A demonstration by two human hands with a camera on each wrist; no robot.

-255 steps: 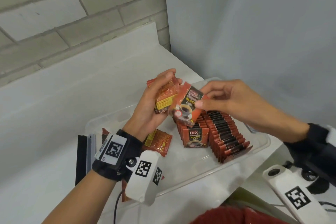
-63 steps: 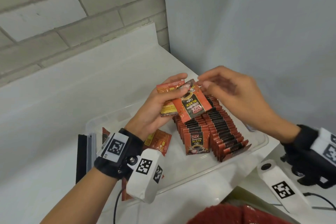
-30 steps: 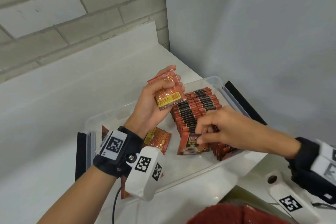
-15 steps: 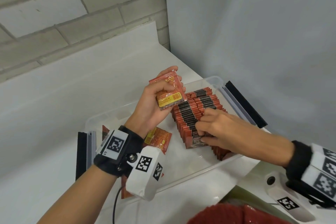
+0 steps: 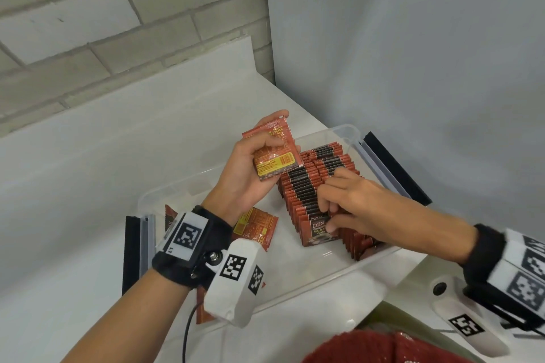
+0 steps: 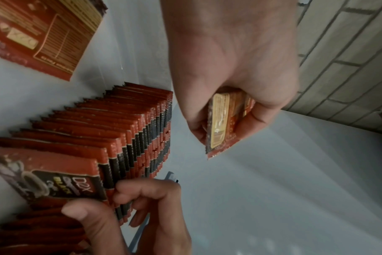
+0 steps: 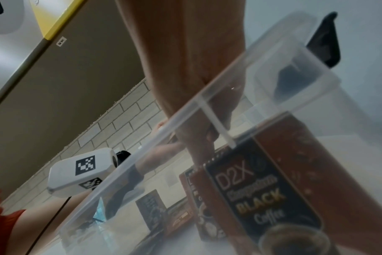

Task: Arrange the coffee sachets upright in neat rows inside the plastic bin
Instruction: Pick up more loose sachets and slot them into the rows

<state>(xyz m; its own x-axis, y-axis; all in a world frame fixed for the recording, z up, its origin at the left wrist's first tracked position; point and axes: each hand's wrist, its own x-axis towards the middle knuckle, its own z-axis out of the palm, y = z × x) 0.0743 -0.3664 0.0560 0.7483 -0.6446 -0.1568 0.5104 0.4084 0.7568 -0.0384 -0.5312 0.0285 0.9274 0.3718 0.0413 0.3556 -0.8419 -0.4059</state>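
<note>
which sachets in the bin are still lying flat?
The loose sachets on the bin floor by the left wrist, yellow-printed backs up. The two rows stand upright.

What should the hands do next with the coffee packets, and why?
Probably the right hand lets go of the front sachet, which already stands at the near end of the row in the bin, and reaches for the small stack that the left hand holds above it.
</note>
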